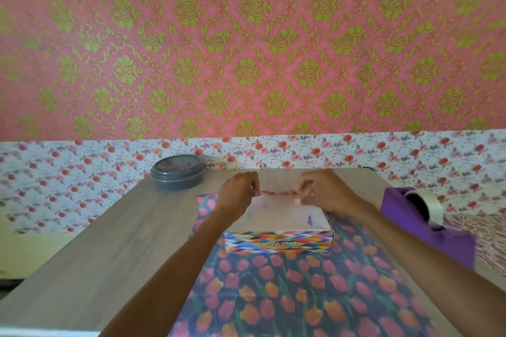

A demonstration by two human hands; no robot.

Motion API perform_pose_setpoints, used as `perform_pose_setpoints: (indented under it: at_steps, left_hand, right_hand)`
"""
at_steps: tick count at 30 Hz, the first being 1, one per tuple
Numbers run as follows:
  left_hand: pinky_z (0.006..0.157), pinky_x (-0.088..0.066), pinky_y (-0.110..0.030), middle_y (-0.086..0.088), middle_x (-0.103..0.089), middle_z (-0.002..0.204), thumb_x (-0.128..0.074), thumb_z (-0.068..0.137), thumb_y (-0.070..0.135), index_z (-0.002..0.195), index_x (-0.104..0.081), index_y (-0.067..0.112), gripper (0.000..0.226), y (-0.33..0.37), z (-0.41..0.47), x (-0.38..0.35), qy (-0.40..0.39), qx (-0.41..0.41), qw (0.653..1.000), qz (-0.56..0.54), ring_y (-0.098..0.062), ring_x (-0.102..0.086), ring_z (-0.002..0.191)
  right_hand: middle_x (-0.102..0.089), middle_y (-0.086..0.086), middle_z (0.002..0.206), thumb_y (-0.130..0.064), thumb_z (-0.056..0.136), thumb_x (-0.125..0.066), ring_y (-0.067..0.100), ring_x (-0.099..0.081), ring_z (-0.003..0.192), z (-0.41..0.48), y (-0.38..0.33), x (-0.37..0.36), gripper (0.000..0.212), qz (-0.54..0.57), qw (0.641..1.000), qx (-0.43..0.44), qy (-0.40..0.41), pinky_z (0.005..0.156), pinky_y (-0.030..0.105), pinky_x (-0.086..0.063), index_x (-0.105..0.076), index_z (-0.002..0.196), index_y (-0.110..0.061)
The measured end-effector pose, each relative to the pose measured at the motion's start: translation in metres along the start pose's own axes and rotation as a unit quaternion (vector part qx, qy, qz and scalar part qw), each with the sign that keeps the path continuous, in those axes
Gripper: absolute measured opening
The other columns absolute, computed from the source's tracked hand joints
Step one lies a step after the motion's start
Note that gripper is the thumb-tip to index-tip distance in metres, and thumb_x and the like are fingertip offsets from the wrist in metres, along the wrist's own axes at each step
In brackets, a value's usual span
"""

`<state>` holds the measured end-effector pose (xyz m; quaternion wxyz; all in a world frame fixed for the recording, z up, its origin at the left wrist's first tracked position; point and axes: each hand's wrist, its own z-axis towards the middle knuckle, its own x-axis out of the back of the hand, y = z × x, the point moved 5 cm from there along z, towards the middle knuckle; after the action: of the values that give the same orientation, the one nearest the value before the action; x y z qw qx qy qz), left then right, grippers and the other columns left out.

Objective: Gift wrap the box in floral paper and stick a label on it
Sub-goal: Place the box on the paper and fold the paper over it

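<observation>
Left grip and right grip pinching one floral paper edge, one box, one tape dispenser

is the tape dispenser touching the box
Apart. The head view shows a strip of floral paper lying between the box and the purple tape dispenser, which sits off to the right.

The left hand and right hand, pinching the raised edge of the floral paper, are hiding the far side of the box. Motion is blurring the right hand's fingers. The bottom edge is cutting off both forearms and the paper. The box's front lettering is blurring beyond reading, and a purple mark on its top is showing too small to tell.
</observation>
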<state>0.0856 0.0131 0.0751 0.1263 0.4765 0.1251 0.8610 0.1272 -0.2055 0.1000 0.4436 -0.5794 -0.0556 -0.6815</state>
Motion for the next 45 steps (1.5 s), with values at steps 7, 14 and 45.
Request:
perform_pose_setpoints:
  at_steps: [7,14,45]
  left_hand:
    - [0.067,-0.04,-0.026,0.004,-0.064,0.094,-0.068,0.082,0.005,0.081,-0.064,0.022,0.018,0.008,-0.027,-0.007,-0.041,-0.014,0.998,0.049,-0.018,-0.06,0.088]
    - [0.065,-0.046,-0.03,0.004,-0.069,0.086,-0.063,0.085,0.01,0.083,-0.061,0.022,0.013,0.007,-0.037,-0.012,-0.054,0.023,0.998,0.019,-0.02,-0.064,0.08]
    - [0.114,-0.029,-0.046,-0.002,-0.035,0.149,-0.058,0.092,0.029,0.15,-0.03,0.028,0.065,0.017,-0.054,-0.035,-0.188,-0.05,0.953,0.233,-0.026,-0.043,0.134]
  right_hand:
    - [-0.067,-0.006,0.103,-0.017,0.089,-0.065,0.016,-0.06,0.099,0.002,-0.005,-0.015,0.02,-0.241,0.967,0.085,-0.002,0.077,0.028,-0.048,-0.07,0.106,-0.025]
    - [-0.068,-0.004,0.107,-0.028,0.098,-0.056,0.017,-0.06,0.101,0.001,-0.013,-0.033,0.021,-0.207,0.973,0.092,-0.041,0.079,0.032,-0.051,-0.07,0.112,-0.021]
    - [-0.043,0.008,0.144,-0.045,0.094,-0.055,0.027,-0.039,0.132,-0.027,-0.005,-0.082,0.068,-0.29,0.953,0.082,-0.027,0.108,0.043,-0.039,-0.031,0.147,-0.01]
